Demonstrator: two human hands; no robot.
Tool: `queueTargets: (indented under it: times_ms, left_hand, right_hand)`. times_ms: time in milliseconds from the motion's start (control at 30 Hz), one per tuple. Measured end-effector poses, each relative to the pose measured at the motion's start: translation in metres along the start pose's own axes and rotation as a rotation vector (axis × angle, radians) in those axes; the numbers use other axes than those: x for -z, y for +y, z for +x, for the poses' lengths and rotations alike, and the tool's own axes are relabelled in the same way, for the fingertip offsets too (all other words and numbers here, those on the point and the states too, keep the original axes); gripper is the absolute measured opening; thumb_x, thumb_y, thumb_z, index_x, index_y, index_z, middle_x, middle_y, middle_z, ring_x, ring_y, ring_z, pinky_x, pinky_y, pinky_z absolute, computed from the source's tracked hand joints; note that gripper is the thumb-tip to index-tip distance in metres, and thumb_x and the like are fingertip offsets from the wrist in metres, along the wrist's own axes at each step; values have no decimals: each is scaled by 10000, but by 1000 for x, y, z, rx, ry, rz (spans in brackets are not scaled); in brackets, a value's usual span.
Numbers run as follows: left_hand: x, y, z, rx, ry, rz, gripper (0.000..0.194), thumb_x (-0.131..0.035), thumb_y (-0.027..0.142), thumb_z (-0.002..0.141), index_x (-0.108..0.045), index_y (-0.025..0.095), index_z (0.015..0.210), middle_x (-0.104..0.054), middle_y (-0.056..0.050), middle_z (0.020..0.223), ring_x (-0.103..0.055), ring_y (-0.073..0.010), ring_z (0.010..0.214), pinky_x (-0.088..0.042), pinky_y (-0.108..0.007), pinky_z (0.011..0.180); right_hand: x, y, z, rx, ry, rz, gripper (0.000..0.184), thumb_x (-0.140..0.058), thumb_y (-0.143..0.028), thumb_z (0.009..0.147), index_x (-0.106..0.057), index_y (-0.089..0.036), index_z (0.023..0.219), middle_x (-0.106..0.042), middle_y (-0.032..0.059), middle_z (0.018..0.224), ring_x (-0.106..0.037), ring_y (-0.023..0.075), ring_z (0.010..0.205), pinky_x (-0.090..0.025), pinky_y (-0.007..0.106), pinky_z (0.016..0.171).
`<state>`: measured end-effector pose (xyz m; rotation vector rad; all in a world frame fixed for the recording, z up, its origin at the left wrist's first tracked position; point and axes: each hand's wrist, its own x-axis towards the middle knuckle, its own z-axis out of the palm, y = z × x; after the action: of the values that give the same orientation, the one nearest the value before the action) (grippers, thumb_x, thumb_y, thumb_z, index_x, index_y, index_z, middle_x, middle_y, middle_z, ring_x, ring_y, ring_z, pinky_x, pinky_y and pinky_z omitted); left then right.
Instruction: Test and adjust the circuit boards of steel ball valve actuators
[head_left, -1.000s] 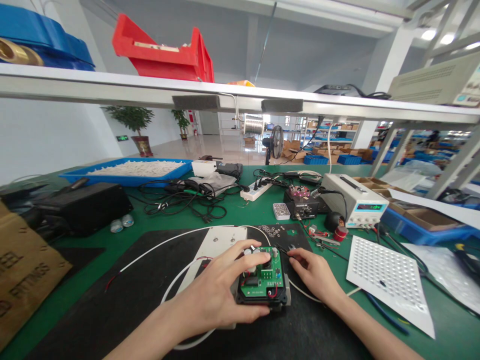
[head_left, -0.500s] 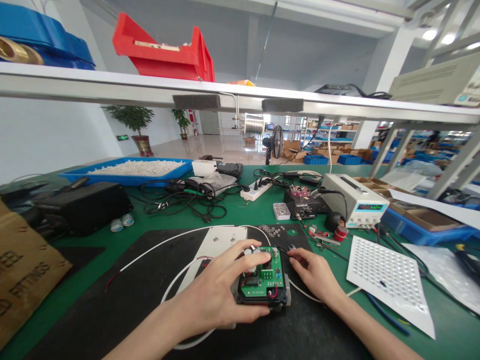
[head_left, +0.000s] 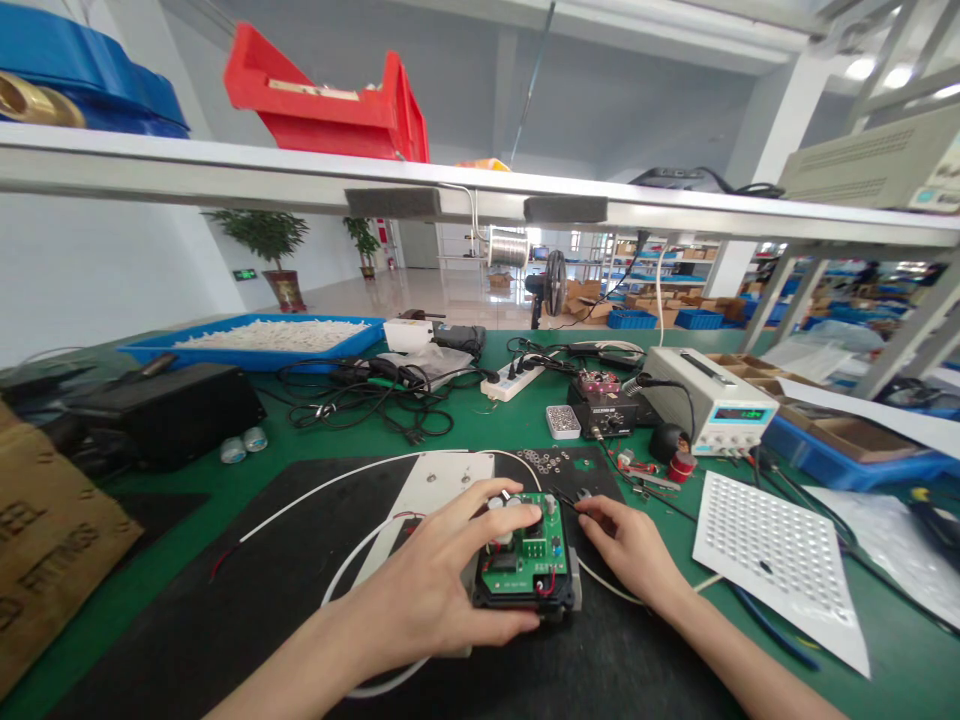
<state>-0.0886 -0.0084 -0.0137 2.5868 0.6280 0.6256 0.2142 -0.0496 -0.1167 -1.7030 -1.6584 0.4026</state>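
Note:
A green circuit board (head_left: 517, 572) sits in a black housing (head_left: 517, 603) in the middle of the mat. My left hand (head_left: 454, 560) is closed around it, with fingers over the board's top and the thumb along the near side. At the housing's right, my right hand (head_left: 619, 535) is closed, its fingertips pinched on a thin dark tool (head_left: 564, 497) whose kind I cannot make out. Behind and left of the housing lies a pale metal plate (head_left: 439, 485). A white cable (head_left: 334, 470) curves round the work, its far-left end showing red and dark leads.
Small metal rings (head_left: 541, 461) lie behind the hands. A soldering station (head_left: 604, 412), a power supply (head_left: 709, 405) and a white sheet with rows of round parts (head_left: 776, 560) stand or lie at right. A cardboard box (head_left: 56, 560) is at left; a shelf (head_left: 465, 182) crosses overhead.

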Motion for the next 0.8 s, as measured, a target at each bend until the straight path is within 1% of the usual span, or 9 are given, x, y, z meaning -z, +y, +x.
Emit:
queueTargets:
  times_ms: [167,300,433,567,700,800]
  left_hand:
    - [0,0,0,0,-4,-8,799,-841,421,809,-417,413,1486,-350,-64,1618,-546,-271,1354,-551,-400,1067]
    - [0,0,0,-1,-8,-10,806,-839,434,810,-411,421,1493,-353,-59,1616,-528,-272,1373,-556,-391,1058]
    - [-1,-1,0,3,1,-7,814,-846,434,801,-415,426,1492,-357,-55,1617,-543,-268,1356,-549,-404,1074]
    - [-1,0,0,3,5,-12,805,-855,419,792,-447,399,1486,-367,-76,1616,-565,-279,1332,-552,-410,1070]
    - [0,1,0,1,2,-15,810,-857,406,791,-443,393,1487,-363,-86,1617,-537,-296,1367,-533,-439,1099]
    - [0,0,-1,6,-5,-11,810,-852,424,797,-432,403,1489,-351,-82,1621,-530,-293,1374,-524,-447,1110]
  right_hand:
    - [0,0,0,-1,-2,1,245,-558,-370,977,-743,-276,1107,-747,-4,846,-679,195,752,-461,298,689]
    - [1,-1,0,2,-2,3,249,-553,-372,983,-741,-276,1114,-745,-3,845,-679,194,752,-462,298,690]
    - [1,-2,0,2,-2,4,249,-553,-367,982,-744,-272,1110,-747,0,849,-681,196,754,-465,297,693]
    - [1,-2,0,3,0,5,244,-554,-362,981,-744,-273,1106,-747,-1,846,-680,198,752,-464,296,692]
    - [1,-2,0,3,3,7,242,-555,-356,980,-743,-274,1106,-751,1,854,-683,201,761,-466,294,694]
    - [1,-2,-1,3,4,7,246,-553,-357,980,-745,-271,1108,-751,5,851,-680,203,754,-466,295,689]
